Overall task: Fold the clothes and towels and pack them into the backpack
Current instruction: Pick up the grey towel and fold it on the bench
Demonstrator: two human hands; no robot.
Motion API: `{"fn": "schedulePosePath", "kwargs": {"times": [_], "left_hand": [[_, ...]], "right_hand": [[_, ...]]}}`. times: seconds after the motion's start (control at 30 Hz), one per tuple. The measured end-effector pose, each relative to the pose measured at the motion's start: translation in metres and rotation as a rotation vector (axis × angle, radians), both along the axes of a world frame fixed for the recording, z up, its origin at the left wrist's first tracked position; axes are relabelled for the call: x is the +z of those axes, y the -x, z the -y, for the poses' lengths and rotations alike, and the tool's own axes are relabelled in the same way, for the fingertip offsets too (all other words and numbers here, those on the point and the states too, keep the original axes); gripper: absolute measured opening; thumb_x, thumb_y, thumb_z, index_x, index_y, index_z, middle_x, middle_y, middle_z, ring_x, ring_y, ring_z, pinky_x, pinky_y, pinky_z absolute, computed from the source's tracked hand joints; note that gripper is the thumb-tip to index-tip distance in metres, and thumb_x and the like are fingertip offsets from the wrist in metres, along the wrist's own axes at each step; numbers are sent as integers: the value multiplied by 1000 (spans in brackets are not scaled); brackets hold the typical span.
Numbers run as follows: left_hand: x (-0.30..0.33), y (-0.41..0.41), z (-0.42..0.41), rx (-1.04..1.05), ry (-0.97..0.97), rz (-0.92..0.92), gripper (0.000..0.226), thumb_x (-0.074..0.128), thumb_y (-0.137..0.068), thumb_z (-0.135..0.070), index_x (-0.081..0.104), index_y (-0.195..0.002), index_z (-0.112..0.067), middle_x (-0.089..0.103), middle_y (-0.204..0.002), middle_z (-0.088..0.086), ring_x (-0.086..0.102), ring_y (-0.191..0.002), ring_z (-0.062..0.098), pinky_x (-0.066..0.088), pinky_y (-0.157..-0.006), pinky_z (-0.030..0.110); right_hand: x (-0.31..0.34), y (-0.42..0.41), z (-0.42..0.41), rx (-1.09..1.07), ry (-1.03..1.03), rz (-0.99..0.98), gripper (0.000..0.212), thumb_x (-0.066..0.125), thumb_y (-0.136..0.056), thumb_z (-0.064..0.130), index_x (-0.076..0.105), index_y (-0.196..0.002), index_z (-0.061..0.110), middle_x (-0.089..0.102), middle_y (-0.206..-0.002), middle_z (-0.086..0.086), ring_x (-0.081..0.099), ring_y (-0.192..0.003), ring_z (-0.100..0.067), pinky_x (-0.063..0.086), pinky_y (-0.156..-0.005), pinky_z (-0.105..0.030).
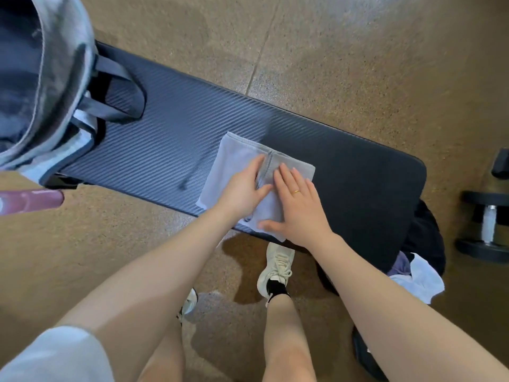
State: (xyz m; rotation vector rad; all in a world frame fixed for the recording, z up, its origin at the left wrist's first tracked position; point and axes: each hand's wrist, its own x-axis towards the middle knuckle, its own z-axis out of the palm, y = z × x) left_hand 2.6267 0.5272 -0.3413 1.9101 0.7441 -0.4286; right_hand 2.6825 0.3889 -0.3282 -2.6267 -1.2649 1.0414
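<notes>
a speckled tan gym floor (358, 64) fills the background, with a long black padded bench (170, 133) running across it from far left to near right. on the near-right part of the bench lies a light grey towel (234, 161), folded into a small rectangle with a seam-like fold line down its middle; its near corner reaches the near edge of the bench.

both hands lie flat on the towel, gripping nothing. the left hand (242, 188) presses palm down on the left half, fingers pointing toward the fold line. the right hand (297, 208) rests just beside it on the right half, fingers spread, with a gold ring (296, 191) on one finger. the two hands nearly touch at the middle of the towel.

at the far left end of the bench stands a grey backpack (55, 78) with its mouth open and dark straps hanging onto the bench, well apart from the towel. on the floor by the right end of the bench lies a heap of clothes (418, 274), white and dark pieces mixed. farther right a dumbbell (489, 224) sits on the floor. below the bench a pale sneaker (275, 268) shows on the person's foot.
</notes>
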Motion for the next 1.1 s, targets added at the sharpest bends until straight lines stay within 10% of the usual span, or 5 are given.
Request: {"fn": "schedulePosePath", "kwargs": {"times": [0.17,0.37,0.73,0.87,1.1], "left_hand": [[8,41,-14,86,-509,-100,63,61,-85,-22,32,-139,-10,33,-143,13,30,-130,32,24,-107,40],[11,37,-41,278,-200,-381,44,62,-85,-35,50,-117,-7,59,-112,11,52,-106,31,40,-83,36],[40,23,42,63,-110,122,10,60,-81,-13,57,-90,-14,47,-76,-9,51,-77,22,42,-65,36],[15,23,65,-68,-265,69,24,57,-87,-17,59,-109,-10,58,-102,11,53,-100,30,44,-81,42],[2,67,69,-316,-375,192,47,47,-73,-28,46,-116,-7,50,-119,12,57,-102,29,53,-83,38]], "right_hand": [[-11,21,-11,-55,93,75,110,53,-76,69,-14,-148,19,-23,-156,-4,-20,-143,-26,-12,-114,-44],[-16,28,-17,-83,103,131,110,50,-76,71,-17,-147,19,-24,-155,-5,-20,-143,-28,-12,-114,-46],[2,4,0,-701,-444,-397,92,78,-72,29,19,-142,14,39,-138,-3,42,-124,2,46,-98,-27],[11,-16,45,-200,-355,-28,87,53,-77,2,8,-148,20,-6,-156,1,-4,-144,-11,7,-116,-27],[-16,-45,38,641,-267,248,66,42,-83,42,34,-143,17,36,-150,-4,33,-139,-25,14,-114,-41]]}}
